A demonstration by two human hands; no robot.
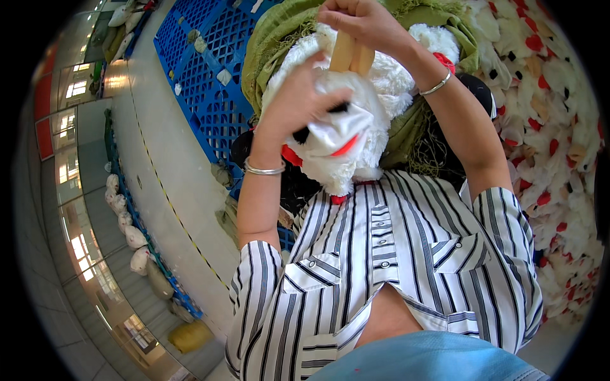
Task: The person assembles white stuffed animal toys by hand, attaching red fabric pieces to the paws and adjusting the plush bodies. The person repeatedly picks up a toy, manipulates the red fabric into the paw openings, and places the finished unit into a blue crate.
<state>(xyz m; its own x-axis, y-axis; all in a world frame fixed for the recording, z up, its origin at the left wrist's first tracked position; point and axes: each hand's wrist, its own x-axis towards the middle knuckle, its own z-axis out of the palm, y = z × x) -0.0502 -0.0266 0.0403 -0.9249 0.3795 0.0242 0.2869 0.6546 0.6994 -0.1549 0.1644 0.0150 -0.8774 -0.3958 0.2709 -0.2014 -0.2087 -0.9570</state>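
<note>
A white plush toy head (pixel 337 133) with dark eyes and a red mouth lies face up in front of my chest. My left hand (pixel 298 98), smeared by motion, passes over the face with thumb and fingers apart; I see nothing held in it. At the top of the head stand two tan, ear-like strips (pixel 351 54). My right hand (pixel 362 22) is closed around their upper end, and its fingers partly hide the tips. More white fluffy plush (pixel 391 79) lies behind the head, on a green woven sack (pixel 410 136).
To the right is a large heap of white plush pieces (pixel 553 209) with red parts. Blue plastic pallets (pixel 197 82) stand at the left, with scraps on them. A pale floor (pixel 171 159) with a striped line runs past white bags (pixel 133 238) along the far-left wall.
</note>
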